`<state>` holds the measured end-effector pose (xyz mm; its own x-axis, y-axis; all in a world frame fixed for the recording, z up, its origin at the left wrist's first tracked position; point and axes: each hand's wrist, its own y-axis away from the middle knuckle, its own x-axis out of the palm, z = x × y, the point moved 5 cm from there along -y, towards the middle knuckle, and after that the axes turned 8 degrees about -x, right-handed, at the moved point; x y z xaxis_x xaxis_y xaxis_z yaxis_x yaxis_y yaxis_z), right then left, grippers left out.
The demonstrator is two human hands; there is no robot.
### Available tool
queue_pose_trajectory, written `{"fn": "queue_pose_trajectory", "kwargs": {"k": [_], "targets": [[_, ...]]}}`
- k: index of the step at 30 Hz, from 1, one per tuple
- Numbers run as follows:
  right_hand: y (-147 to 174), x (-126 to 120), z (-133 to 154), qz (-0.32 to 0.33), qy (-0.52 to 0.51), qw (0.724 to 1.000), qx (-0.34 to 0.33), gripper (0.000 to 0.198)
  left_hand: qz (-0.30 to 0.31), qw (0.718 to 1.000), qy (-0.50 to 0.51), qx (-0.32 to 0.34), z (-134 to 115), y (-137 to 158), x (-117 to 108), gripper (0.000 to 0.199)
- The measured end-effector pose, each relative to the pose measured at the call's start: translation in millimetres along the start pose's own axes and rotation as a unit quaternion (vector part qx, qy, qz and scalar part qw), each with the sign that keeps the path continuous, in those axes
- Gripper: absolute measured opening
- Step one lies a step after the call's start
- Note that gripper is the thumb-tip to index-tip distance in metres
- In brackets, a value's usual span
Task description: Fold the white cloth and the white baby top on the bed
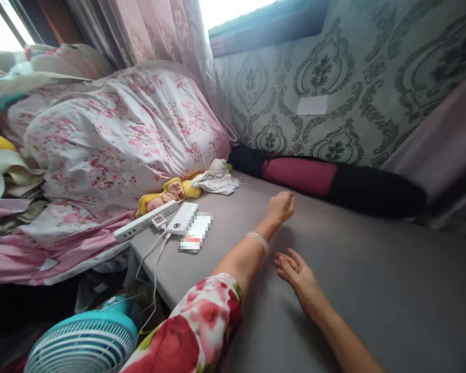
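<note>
My left hand [282,206] reaches forward over the grey flat surface [373,290], its fingers curled into a fist and its back towards me. No object shows in it. A light band [259,241] circles that wrist. Nearer to me, my right hand [295,272] is over the same surface, fingers stretched out and slightly apart, holding nothing. Beyond my left hand, a long black and maroon padded roll [299,176] lies against the wall. To the left are a white power bank [182,216] with a cable and a partly blurred white item [196,233].
At the surface's left edge lie a white power strip [145,220], a charger plug [159,221], a yellow printed plush item [166,194] and a white cloth [216,181]. Flowered bedding [120,124] is heaped behind. A turquoise fan [85,342] stands lower left, with cables hanging beside it.
</note>
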<state>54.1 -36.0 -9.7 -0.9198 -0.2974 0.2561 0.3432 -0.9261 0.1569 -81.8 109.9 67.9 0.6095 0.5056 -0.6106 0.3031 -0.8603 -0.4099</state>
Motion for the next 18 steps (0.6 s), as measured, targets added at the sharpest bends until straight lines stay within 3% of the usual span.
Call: {"fn": "queue_pose_trajectory", "kwargs": {"k": [2, 5, 9, 14, 18], "targets": [[-10, -17, -4, -0.051, 0.063, 0.995, -0.056, 0.084, -0.021, 0.995, -0.086, -0.053, 44, -14, -31, 0.022], [-15, -28, -6, -0.048, 0.102, 0.991, -0.079, 0.076, -0.05, 0.967, -0.193, -0.156, 108, -28, -89, 0.027], [-14, -28, -5, -0.037, 0.127, 0.988, -0.082, 0.073, -0.101, 0.929, -0.27, -0.232, 170, -33, -166, 0.032], [-14, -27, -5, -0.049, 0.126, 0.987, -0.085, 0.076, -0.186, 0.881, -0.326, -0.288, 215, -34, -233, 0.031], [-15, -28, -8, -0.054, 0.118, 0.988, -0.08, 0.075, -0.218, 0.891, -0.256, -0.305, 234, -41, -255, 0.022]]}}
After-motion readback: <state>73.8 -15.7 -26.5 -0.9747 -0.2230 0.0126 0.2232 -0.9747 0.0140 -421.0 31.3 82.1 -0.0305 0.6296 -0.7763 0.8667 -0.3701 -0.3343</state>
